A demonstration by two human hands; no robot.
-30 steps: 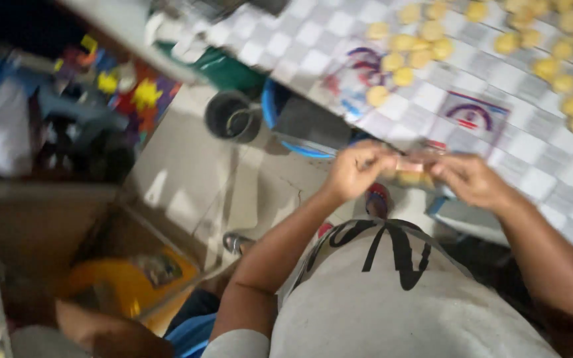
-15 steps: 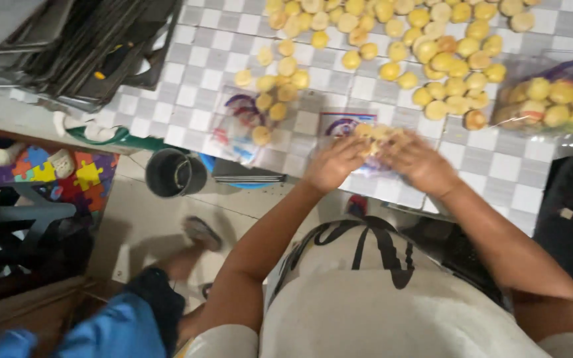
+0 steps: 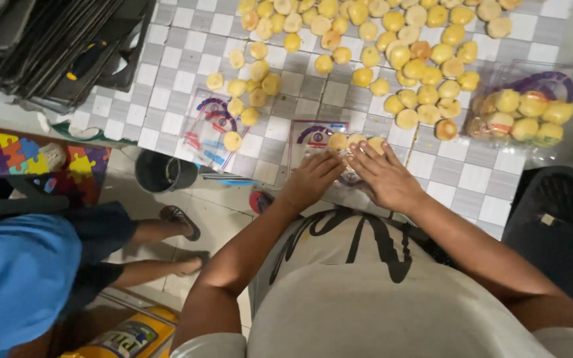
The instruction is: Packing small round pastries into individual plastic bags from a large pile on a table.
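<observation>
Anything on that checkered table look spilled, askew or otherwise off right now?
Nothing looks damaged. The yellow buns lie loose and scattered on the checkered table, not in rows. One empty printed bag lies askew near the table edge. Both hands, left hand and right hand, press on a bag of buns.

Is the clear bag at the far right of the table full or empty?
Full: the bag bulges with round yellow buns. Cannot tell whether its mouth is sealed.
</observation>
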